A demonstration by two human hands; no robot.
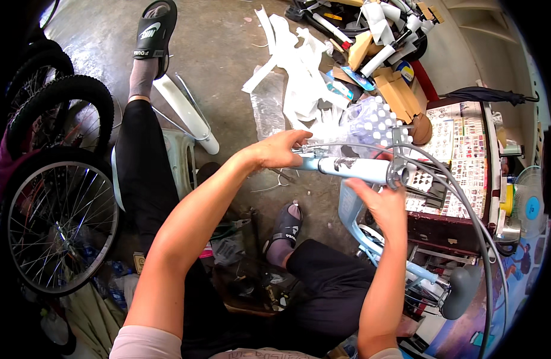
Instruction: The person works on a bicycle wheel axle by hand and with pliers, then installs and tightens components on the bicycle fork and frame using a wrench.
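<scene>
A light-blue bicycle frame (pixel 350 203) stands at my right, its thick front tube (pixel 356 169) lying level before me. My left hand (pixel 280 149) is closed round the left end of this tube, beside a small metal part. At the other end, my right hand (pixel 383 203) grips from below, thumb along the near side and its other fingers largely hidden behind. The tube's open metal ring end (pixel 400 176) faces right, with a bracket above it. Dark cables (pixel 461 185) loop from the tube toward the lower right. A dark saddle (pixel 461 293) sits at the frame's rear.
Bicycle wheels (pixel 63 221) stand at the left. Near my outstretched leg are a white mudguard-like piece (pixel 185 113) and a pale plastic stool (pixel 176 158). White wrapping (pixel 296 72), cardboard (pixel 395 93) and parts lie ahead. A paper-covered table (pixel 461 155) and a fan (pixel 529 203) are right.
</scene>
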